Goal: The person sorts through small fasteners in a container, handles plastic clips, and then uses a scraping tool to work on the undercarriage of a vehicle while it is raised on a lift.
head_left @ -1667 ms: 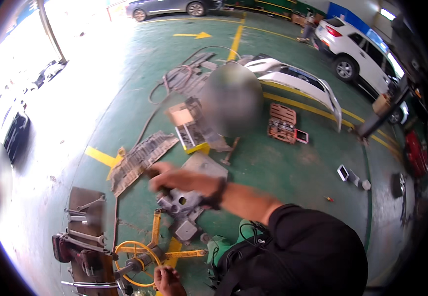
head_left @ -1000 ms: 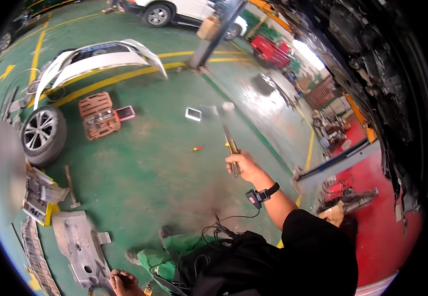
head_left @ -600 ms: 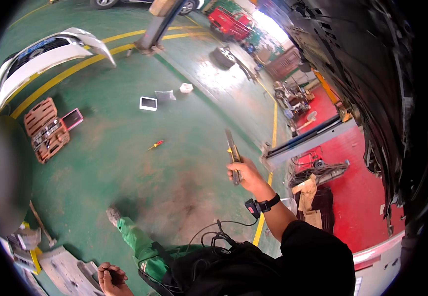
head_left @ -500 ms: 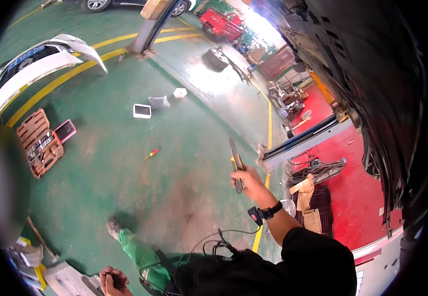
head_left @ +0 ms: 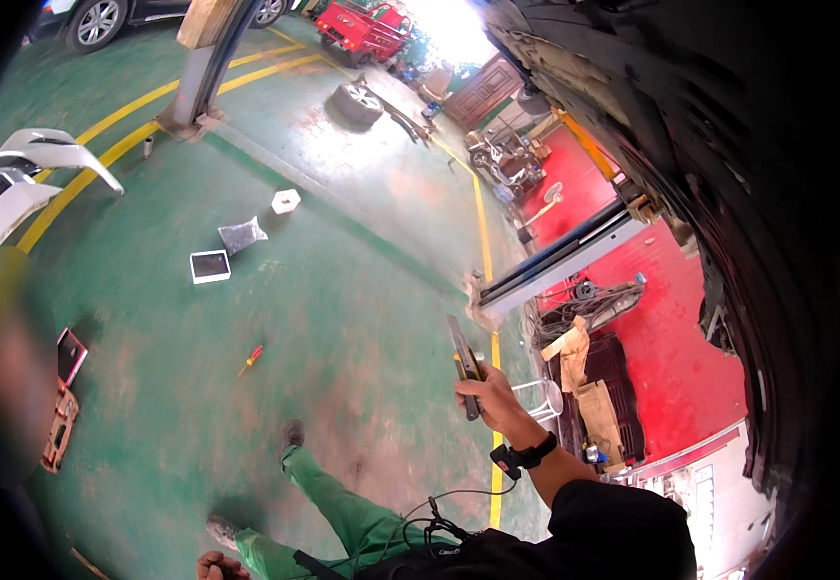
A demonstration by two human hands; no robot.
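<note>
My right hand point(head_left: 493, 398) is closed around a utility knife point(head_left: 471, 364) with a yellow and dark handle, held out in front of me above the floor. Its metal blade end points up and away from me. A black strap device with a cable sits on that wrist. At the lower edge, my left hand point(head_left: 219, 565) hangs low, cut off by the picture's rim. Its fingers are loosely curled and nothing shows in them. A red and yellow screwdriver point(head_left: 251, 360) lies on the green floor ahead, apart from both hands.
A white box with a dark screen point(head_left: 210, 267), a grey plastic pouch point(head_left: 243, 235) and a small white box point(head_left: 285, 201) lie farther ahead. The dark underside of a raised car point(head_left: 691, 174) hangs at right, beside a lift arm point(head_left: 555, 261). An orange tool case point(head_left: 60, 425) lies left.
The view has swung, and floor things now appear farther left. Both green-trousered legs now show, with feet apart. The utility knife stays in my right hand; my left hand has slipped nearer the lower rim.
</note>
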